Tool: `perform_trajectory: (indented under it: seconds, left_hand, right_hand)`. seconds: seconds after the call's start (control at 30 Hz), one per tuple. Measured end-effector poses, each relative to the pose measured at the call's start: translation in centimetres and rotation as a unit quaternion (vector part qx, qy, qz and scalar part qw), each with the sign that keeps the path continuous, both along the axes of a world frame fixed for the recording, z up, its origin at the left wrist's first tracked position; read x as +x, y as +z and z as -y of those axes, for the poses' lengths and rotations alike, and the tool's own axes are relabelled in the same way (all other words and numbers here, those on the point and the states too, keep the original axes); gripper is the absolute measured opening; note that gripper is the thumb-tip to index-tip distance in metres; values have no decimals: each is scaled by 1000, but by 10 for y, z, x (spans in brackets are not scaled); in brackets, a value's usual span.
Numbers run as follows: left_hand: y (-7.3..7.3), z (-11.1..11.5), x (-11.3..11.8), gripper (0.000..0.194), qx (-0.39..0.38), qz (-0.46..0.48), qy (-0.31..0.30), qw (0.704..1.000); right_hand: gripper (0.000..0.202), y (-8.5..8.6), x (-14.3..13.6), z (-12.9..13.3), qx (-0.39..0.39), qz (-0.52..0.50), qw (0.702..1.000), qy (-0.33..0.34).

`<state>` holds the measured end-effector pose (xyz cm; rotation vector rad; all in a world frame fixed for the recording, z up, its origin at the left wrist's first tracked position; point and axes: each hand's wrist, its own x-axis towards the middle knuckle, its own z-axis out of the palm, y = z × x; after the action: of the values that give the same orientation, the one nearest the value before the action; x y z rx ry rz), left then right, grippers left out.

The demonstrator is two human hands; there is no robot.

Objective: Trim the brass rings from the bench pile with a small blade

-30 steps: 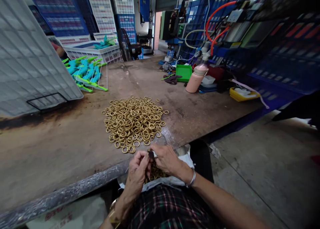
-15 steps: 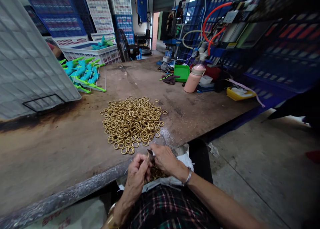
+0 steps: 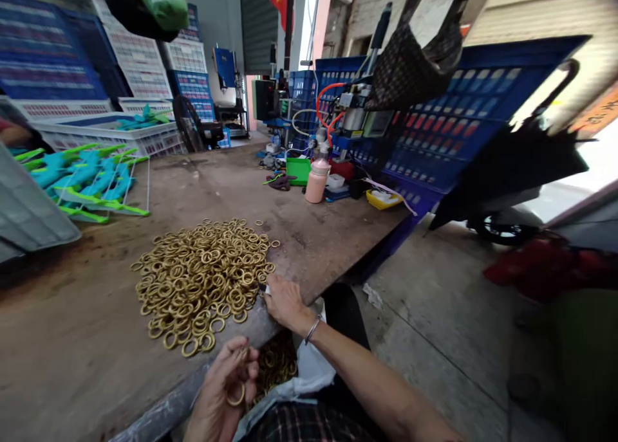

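A heap of brass-coloured rings (image 3: pixel 200 278) lies on the worn brown table (image 3: pixel 72 339). My left hand (image 3: pixel 224 387) hovers at the table's near edge and holds one brass ring (image 3: pixel 236 395) in its fingers. My right hand (image 3: pixel 284 302) rests on the table at the right rim of the heap, pinching a small dark tool (image 3: pixel 264 289). Below the edge, a white bag (image 3: pixel 309 371) on my lap holds more rings (image 3: pixel 276 363).
Teal and green plastic parts (image 3: pixel 84 181) lie at the far left by white crates (image 3: pixel 96 133). A pink bottle (image 3: pixel 316 181), green tray (image 3: pixel 298 170) and yellow tray (image 3: pixel 381 199) stand at the table's far right. Blue crates (image 3: pixel 434 127) and a dark umbrella (image 3: pixel 506 165) are beyond; concrete floor is to the right.
The view swung up and to the right. My hands, joined over the bag before, have parted: the right reached forward to the heap's edge, the left dropped back holding a ring.
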<state>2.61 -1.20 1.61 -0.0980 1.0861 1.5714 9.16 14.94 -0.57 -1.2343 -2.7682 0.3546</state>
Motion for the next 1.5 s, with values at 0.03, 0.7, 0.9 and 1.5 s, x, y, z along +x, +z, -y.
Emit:
perform_trajectory:
  seconds: [0.03, 0.7, 0.9, 1.5]
  left_hand:
    - [-1, 1, -2, 31, -4, 15, 1, 1000]
    - [-14, -6, -5, 35, -13, -247, -16, 969]
    - [-9, -3, -8, 23, -35, -398, 30, 916]
    - [-18, 4, -4, 31, 17, -234, -44, 971]
  right_hand:
    - [25, 0, 0, 0, -1, -6, 1000, -1]
    - [9, 7, 18, 46, -134, -247, 933, 226]
    - [25, 19, 10, 50, -301, -291, 901, 110]
    - [24, 14, 3, 54, -356, -283, 885, 100]
